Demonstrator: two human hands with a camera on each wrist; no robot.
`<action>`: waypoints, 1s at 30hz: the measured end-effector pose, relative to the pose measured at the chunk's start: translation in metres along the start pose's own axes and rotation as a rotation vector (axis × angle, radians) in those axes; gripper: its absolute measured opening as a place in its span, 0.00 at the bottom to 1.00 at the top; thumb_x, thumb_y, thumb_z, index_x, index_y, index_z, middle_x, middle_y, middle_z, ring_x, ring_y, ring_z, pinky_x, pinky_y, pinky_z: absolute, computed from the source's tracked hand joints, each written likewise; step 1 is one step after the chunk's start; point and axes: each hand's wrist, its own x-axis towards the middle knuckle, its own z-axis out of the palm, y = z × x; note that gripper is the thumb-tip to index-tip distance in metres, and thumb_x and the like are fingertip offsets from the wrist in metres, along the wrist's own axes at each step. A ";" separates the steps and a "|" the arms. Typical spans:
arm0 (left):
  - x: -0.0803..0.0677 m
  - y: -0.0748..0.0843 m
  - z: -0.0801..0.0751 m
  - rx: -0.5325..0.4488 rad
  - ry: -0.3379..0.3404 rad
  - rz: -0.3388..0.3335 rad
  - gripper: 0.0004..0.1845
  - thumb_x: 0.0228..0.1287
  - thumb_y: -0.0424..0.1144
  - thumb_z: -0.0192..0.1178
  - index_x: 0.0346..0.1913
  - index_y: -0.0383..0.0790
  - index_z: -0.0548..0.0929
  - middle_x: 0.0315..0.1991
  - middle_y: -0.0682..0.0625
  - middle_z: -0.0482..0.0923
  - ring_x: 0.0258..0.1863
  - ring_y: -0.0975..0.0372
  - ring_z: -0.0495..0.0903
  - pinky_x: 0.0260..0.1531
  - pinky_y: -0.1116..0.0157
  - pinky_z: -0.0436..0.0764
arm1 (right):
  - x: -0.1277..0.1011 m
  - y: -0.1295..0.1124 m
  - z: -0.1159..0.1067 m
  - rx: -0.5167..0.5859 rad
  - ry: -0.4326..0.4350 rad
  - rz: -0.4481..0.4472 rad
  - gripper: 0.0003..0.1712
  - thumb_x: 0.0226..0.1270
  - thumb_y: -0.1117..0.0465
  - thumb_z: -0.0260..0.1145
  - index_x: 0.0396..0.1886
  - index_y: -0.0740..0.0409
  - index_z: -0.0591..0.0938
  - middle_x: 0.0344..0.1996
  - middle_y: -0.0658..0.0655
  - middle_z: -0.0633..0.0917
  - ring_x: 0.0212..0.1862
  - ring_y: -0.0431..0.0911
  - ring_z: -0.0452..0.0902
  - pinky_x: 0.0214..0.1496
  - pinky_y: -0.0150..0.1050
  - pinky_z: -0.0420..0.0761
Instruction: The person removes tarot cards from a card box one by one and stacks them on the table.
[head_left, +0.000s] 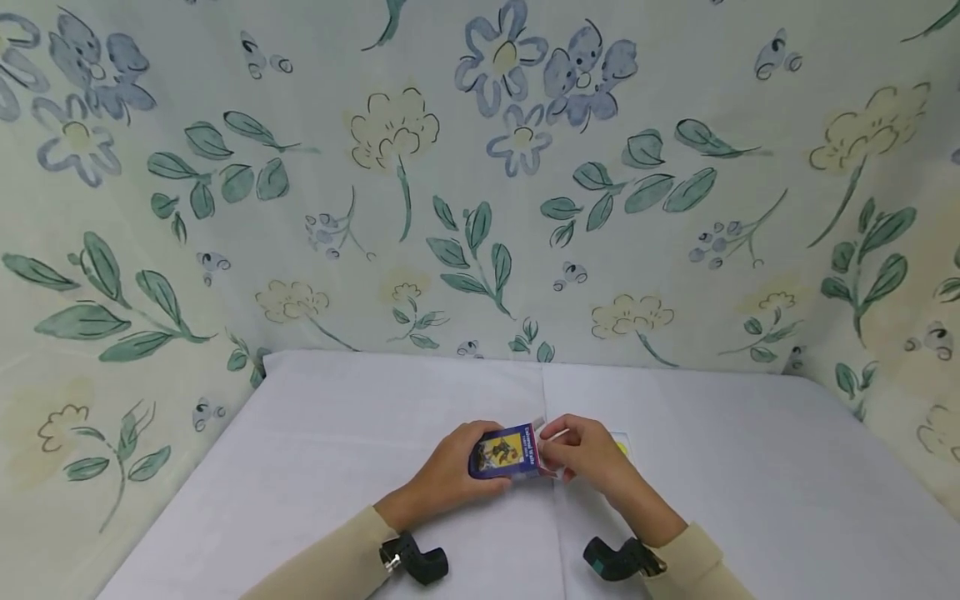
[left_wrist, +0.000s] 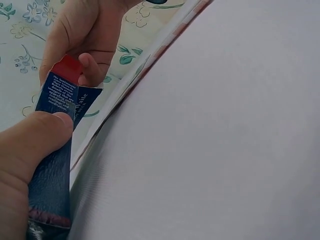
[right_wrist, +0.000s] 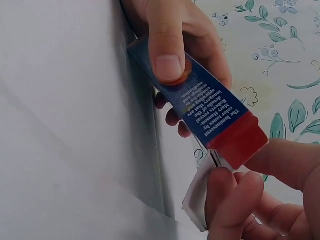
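Note:
A small blue card box (head_left: 507,452) with a yellow picture on its front and a red end (right_wrist: 239,141) is held just above the white table (head_left: 300,467). My left hand (head_left: 450,475) grips the box's body, thumb (right_wrist: 167,50) pressed on its side. My right hand (head_left: 592,454) pinches at the box's open end, where a pale flap (right_wrist: 197,200) sticks out. In the left wrist view the box (left_wrist: 55,145) sits under my thumb (left_wrist: 35,145), with the right hand's fingers (left_wrist: 90,65) beyond it. A yellowish item (head_left: 621,447) shows partly behind the right hand.
A white cloth covers the table, with a fold line (head_left: 551,417) down its middle. Floral fabric (head_left: 480,183) hangs behind and at both sides. Wrist cameras (head_left: 414,558) sit on both cream sleeves.

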 end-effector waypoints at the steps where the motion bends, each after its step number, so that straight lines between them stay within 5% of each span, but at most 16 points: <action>1: 0.001 0.000 0.001 -0.001 -0.001 -0.001 0.39 0.50 0.58 0.70 0.64 0.48 0.69 0.53 0.56 0.74 0.48 0.66 0.72 0.51 0.62 0.74 | 0.000 0.001 0.000 0.004 0.001 0.000 0.11 0.59 0.58 0.71 0.38 0.57 0.81 0.26 0.54 0.82 0.26 0.48 0.75 0.27 0.38 0.79; 30: 0.002 -0.005 0.003 0.005 0.031 0.081 0.39 0.50 0.58 0.71 0.63 0.47 0.70 0.52 0.56 0.74 0.46 0.67 0.72 0.47 0.64 0.74 | 0.004 0.014 0.005 -0.012 -0.060 -0.044 0.15 0.56 0.60 0.71 0.39 0.60 0.76 0.23 0.53 0.81 0.22 0.45 0.74 0.25 0.37 0.77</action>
